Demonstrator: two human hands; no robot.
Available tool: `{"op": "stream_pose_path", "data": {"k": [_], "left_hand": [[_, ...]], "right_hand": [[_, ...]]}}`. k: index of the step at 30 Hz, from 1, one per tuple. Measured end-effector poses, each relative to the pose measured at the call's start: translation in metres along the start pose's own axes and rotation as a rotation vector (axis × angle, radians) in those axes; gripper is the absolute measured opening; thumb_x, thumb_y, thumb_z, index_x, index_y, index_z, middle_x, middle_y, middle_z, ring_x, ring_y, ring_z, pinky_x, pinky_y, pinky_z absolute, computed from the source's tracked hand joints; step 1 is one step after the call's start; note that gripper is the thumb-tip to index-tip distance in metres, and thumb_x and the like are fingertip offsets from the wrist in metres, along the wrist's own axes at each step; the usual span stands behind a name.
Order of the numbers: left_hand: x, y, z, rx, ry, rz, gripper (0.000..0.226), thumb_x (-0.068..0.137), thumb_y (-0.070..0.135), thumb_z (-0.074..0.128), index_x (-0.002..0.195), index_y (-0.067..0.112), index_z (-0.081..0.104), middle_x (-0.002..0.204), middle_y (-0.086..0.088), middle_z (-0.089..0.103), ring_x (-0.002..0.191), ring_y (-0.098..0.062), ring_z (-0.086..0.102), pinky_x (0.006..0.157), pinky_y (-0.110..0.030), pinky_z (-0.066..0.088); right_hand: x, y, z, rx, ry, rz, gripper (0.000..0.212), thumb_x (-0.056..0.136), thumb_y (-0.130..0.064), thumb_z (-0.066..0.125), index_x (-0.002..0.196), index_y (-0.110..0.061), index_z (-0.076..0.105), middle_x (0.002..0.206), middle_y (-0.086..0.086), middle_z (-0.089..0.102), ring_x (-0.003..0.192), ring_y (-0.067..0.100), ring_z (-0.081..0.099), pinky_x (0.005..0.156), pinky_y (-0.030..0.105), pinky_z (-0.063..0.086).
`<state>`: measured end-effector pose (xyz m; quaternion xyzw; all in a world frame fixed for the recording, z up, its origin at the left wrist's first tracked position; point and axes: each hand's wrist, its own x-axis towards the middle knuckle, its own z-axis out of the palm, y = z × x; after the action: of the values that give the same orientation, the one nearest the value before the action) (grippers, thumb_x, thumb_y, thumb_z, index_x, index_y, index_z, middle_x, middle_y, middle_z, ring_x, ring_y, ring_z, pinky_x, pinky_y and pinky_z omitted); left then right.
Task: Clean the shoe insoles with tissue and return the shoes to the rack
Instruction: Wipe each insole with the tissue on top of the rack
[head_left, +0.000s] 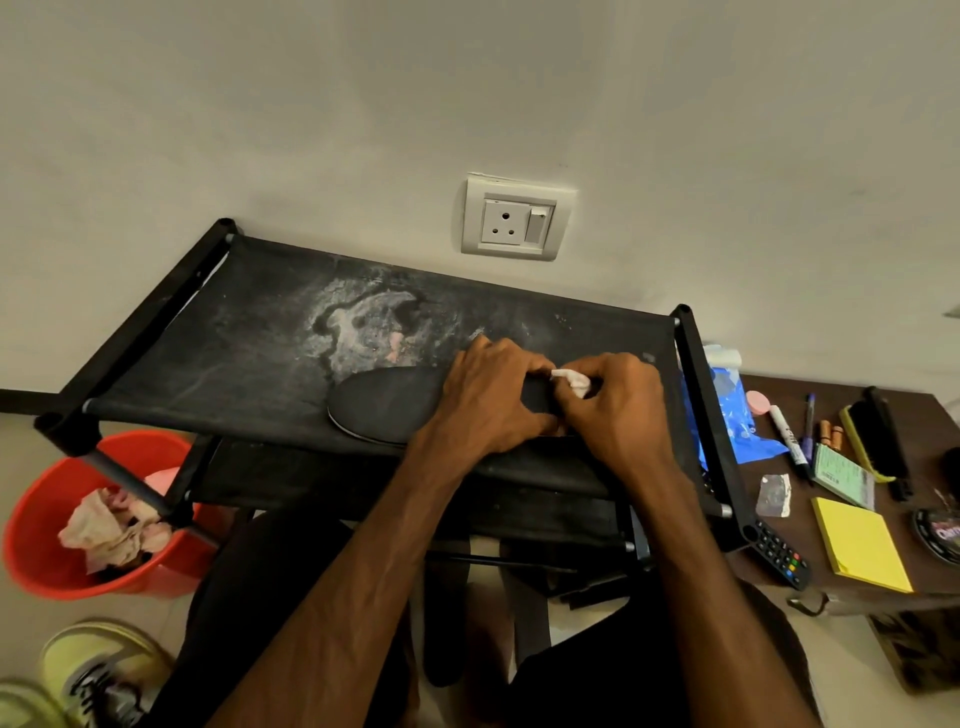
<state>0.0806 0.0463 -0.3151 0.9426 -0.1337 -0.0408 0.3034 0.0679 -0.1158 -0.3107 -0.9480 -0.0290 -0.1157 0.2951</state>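
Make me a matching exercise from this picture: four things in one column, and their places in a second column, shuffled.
Things:
1. insole
2. tissue
3. red bucket
4. yellow sticky notes

Places:
A. on the floor, left of the shoe rack
B. pinched in the right hand
C. on the brown table, right of the rack
D. flat on the rack's top shelf

Pairs: 1-D, 2-B, 3-A, 4-C

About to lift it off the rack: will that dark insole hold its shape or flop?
Likely floppy: the insole looks thin and flat, lying on the rack's fabric shelf. Probably light for its size. The left hand pins one end, so the free end may droop when raised.
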Motion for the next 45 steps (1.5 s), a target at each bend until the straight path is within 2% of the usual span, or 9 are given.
{"op": "stream_pose_path", "data": {"k": [9, 13, 15, 20, 26, 30, 33, 42, 45], "left_hand": [[0.000, -0.003, 0.002, -0.050, 0.008, -0.006, 0.067, 0.069, 0.061, 0.082, 0.129, 0.039, 0.064, 0.132, 0.007, 0.059, 0.133, -0.022, 0.044, 0.118, -0.042, 0.023], [0.000, -0.004, 0.001, -0.055, 0.025, 0.004, 0.066, 0.068, 0.060, 0.084, 0.128, 0.038, 0.065, 0.131, 0.007, 0.060, 0.130, -0.021, 0.046, 0.115, -0.040, 0.027], [-0.001, -0.003, 0.000, -0.050, 0.027, 0.005, 0.067, 0.068, 0.061, 0.083, 0.128, 0.038, 0.065, 0.132, 0.007, 0.060, 0.131, -0.021, 0.044, 0.114, -0.039, 0.028], [-0.003, -0.001, -0.002, -0.033, 0.002, -0.008, 0.066, 0.072, 0.059, 0.081, 0.132, 0.039, 0.062, 0.135, 0.006, 0.056, 0.136, -0.023, 0.039, 0.116, -0.041, 0.024], [-0.002, -0.001, -0.003, -0.017, -0.004, 0.004, 0.068, 0.071, 0.061, 0.081, 0.133, 0.038, 0.062, 0.135, 0.005, 0.057, 0.133, -0.024, 0.041, 0.114, -0.041, 0.030], [-0.002, -0.001, -0.002, -0.028, -0.010, -0.005, 0.067, 0.073, 0.059, 0.080, 0.134, 0.039, 0.061, 0.136, 0.005, 0.056, 0.136, -0.024, 0.038, 0.117, -0.042, 0.025], [-0.001, -0.002, -0.001, -0.021, -0.022, -0.005, 0.067, 0.074, 0.060, 0.079, 0.135, 0.039, 0.060, 0.136, 0.005, 0.056, 0.137, -0.025, 0.038, 0.120, -0.044, 0.022], [0.001, -0.004, 0.001, -0.024, -0.012, 0.001, 0.067, 0.072, 0.062, 0.079, 0.133, 0.040, 0.062, 0.135, 0.007, 0.058, 0.134, -0.023, 0.041, 0.118, -0.045, 0.027], [0.000, -0.002, -0.002, -0.016, -0.013, -0.004, 0.066, 0.074, 0.060, 0.079, 0.134, 0.039, 0.061, 0.137, 0.005, 0.056, 0.134, -0.024, 0.040, 0.118, -0.045, 0.027]], "right_hand": [[-0.004, 0.029, -0.026, 0.020, 0.082, 0.125, 0.015, 0.085, -0.032, 0.076, 0.093, -0.022, 0.083, 0.079, -0.010, 0.077, 0.071, 0.003, 0.070, 0.072, 0.036, 0.062], [-0.026, 0.021, -0.025, 0.065, -0.034, 0.020, 0.010, 0.083, -0.027, 0.081, 0.092, -0.023, 0.083, 0.081, -0.013, 0.074, 0.073, -0.003, 0.069, 0.070, 0.024, 0.060], [-0.030, 0.020, -0.025, 0.092, -0.068, 0.002, 0.012, 0.082, -0.028, 0.083, 0.093, -0.025, 0.083, 0.083, -0.015, 0.075, 0.075, -0.002, 0.070, 0.071, 0.026, 0.061], [-0.018, 0.031, -0.029, 0.056, 0.077, 0.125, 0.013, 0.085, -0.033, 0.080, 0.093, -0.023, 0.083, 0.076, -0.018, 0.070, 0.071, -0.001, 0.067, 0.074, 0.038, 0.062], [-0.022, 0.020, -0.020, 0.080, -0.062, -0.054, 0.012, 0.082, -0.027, 0.083, 0.094, -0.023, 0.083, 0.084, -0.010, 0.076, 0.074, 0.003, 0.070, 0.069, 0.024, 0.059], [-0.008, 0.034, -0.025, 0.062, 0.015, 0.078, 0.015, 0.084, -0.039, 0.080, 0.095, -0.030, 0.082, 0.085, -0.012, 0.078, 0.076, 0.003, 0.071, 0.074, 0.038, 0.063], [0.001, 0.036, -0.029, 0.070, 0.057, 0.148, 0.016, 0.086, -0.034, 0.079, 0.099, -0.025, 0.082, 0.088, -0.010, 0.078, 0.077, 0.005, 0.070, 0.079, 0.041, 0.063], [-0.017, 0.035, -0.044, 0.073, -0.176, 0.063, 0.006, 0.080, -0.031, 0.085, 0.078, -0.026, 0.083, 0.068, -0.014, 0.074, 0.067, 0.003, 0.069, 0.064, 0.032, 0.060], [-0.013, 0.036, -0.043, 0.099, -0.135, 0.058, 0.006, 0.081, -0.032, 0.084, 0.080, -0.026, 0.083, 0.071, -0.014, 0.074, 0.068, 0.002, 0.070, 0.065, 0.030, 0.060]]}}
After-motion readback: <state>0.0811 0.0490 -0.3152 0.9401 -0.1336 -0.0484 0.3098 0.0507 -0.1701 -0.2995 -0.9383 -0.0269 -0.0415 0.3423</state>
